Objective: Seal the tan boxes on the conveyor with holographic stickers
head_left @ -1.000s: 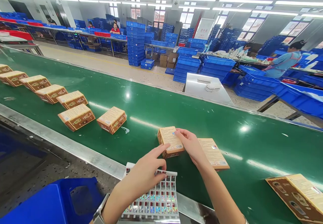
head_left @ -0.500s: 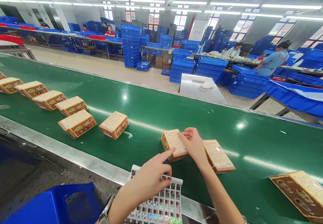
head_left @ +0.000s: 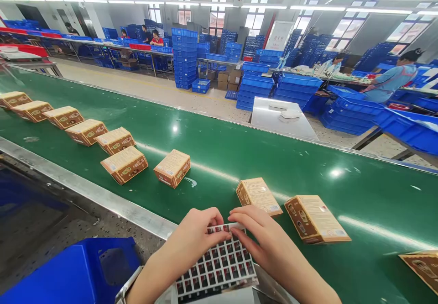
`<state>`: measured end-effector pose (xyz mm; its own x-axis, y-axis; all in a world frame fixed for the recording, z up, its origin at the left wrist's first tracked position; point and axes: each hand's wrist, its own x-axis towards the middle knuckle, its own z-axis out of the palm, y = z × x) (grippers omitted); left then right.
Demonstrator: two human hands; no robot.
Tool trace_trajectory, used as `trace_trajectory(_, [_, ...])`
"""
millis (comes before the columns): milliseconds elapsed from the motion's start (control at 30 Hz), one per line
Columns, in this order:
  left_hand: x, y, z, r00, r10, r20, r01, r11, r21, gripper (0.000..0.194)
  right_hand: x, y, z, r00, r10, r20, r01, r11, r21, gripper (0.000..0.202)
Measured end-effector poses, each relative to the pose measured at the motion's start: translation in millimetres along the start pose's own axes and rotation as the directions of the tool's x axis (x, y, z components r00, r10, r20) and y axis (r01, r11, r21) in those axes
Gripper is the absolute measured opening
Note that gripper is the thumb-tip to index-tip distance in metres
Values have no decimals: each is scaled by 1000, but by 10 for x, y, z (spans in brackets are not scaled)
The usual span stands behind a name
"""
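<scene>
Both hands are at the top edge of a sheet of small shiny stickers (head_left: 219,267), low in the centre of the head view. My left hand (head_left: 201,231) pinches the curled edge from the left. My right hand (head_left: 255,231) has its thumb and fingers closed on the same edge at the right. Just beyond my right hand lies a brown and cream box (head_left: 260,194) on the green belt (head_left: 212,139). Another box (head_left: 316,217) rests to its right, with a small shiny sticker on its top.
More boxes lie on the belt to the left, the nearest one (head_left: 172,168) left of centre. A blue bin (head_left: 61,276) stands at the lower left. Across the belt are a metal table (head_left: 280,123), stacked blue crates (head_left: 185,57) and a person in blue (head_left: 393,78).
My right hand has left the box and come down to the sticker sheet. My left hand has closed on the sheet's edge. The boxes appear further right in view.
</scene>
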<state>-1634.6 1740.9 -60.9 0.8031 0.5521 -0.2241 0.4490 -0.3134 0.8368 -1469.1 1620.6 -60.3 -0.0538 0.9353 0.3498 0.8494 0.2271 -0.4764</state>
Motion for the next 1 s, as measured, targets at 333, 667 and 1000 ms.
trace_trajectory(333, [-63, 3, 1, 998, -64, 3, 64, 998, 25, 10, -15, -87, 143, 941, -331, -65, 282, 877, -389, 27])
trace_trajectory(667, [-124, -172, -117, 988, -154, -9, 154, 984, 85, 19, 132, 149, 329, 884, 446, -136, -260, 714, 650, 10])
trace_trajectory(1000, [-36, -671, -524, 970, 164, -182, -99, 942, 320, 15, 1268, 572, 976, 722, 691, 28, -242, 214, 946, 40])
